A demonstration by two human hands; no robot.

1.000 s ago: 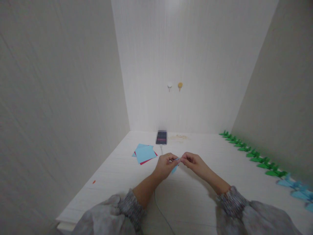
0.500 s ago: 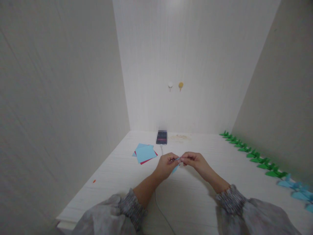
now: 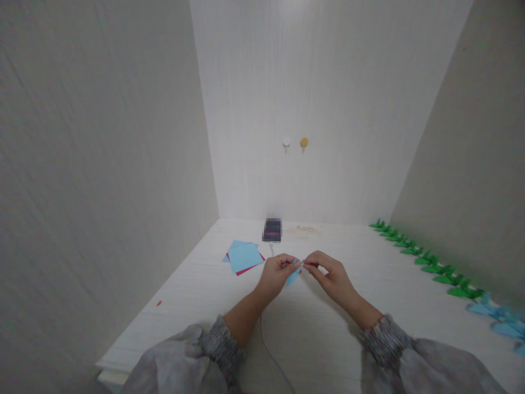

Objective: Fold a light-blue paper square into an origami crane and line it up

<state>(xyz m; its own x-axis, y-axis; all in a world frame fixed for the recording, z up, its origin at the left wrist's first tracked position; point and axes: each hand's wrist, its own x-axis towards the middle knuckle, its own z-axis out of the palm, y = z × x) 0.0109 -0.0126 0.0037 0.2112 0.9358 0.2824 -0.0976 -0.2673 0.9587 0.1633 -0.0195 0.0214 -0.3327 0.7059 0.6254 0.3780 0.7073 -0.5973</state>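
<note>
Right of the blue sheets (image 3: 246, 256), the left hand (image 3: 275, 276) pinched a small blue paper (image 3: 292, 278), apparently mid-shaping, while the right hand (image 3: 331, 273) was curled at its edge (whether gripping, I couldn't tell), the next move seemingly calling for fine, steady pressure.

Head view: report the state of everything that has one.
Left hand, pinching blue paper.
Right hand, at the paper's edge, grip unclear.
Blue paper, folded, partly hidden.
Paper squares, flat, overlapping.
Phone, cable attached, screen blurred.
Green origami figures, lined up.
Light-blue origami figures, lined up.
Wall hooks, mounted.
</note>
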